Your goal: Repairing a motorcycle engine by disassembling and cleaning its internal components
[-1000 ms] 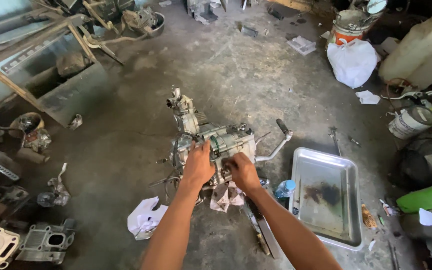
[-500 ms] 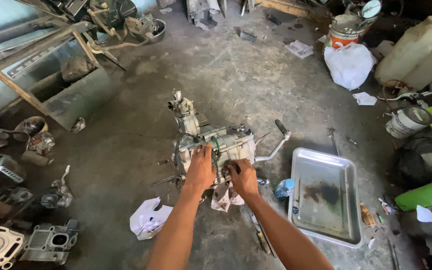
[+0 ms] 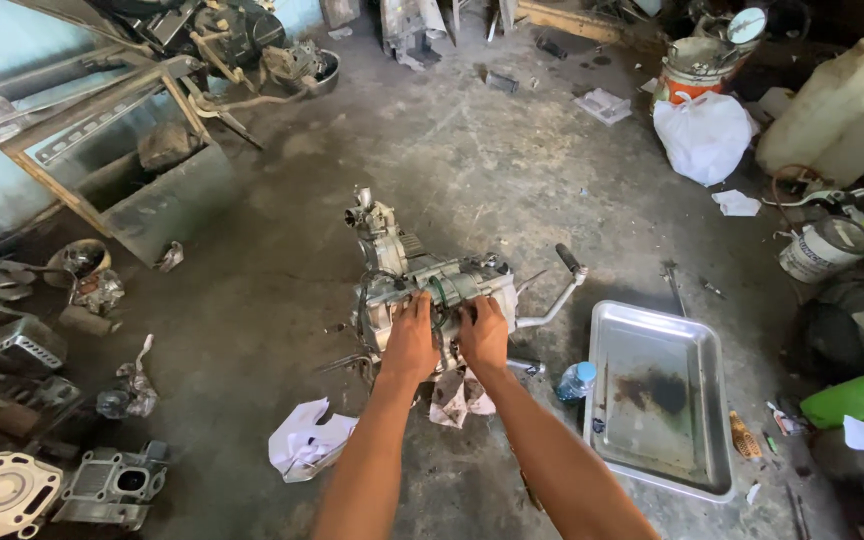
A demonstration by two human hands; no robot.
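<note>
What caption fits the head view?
Both hands, left hand and right hand, rest on a motorcycle engine on the workshop floor.

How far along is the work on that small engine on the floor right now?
Done: the engine is out of any frame and sits on the concrete floor, with loose cylinder parts lying at the lower left. In hand: the left hand and right hand both press on its near casing. Left: the casing looks closed, the metal tray holds no parts, and no tool is in either hand.
</note>
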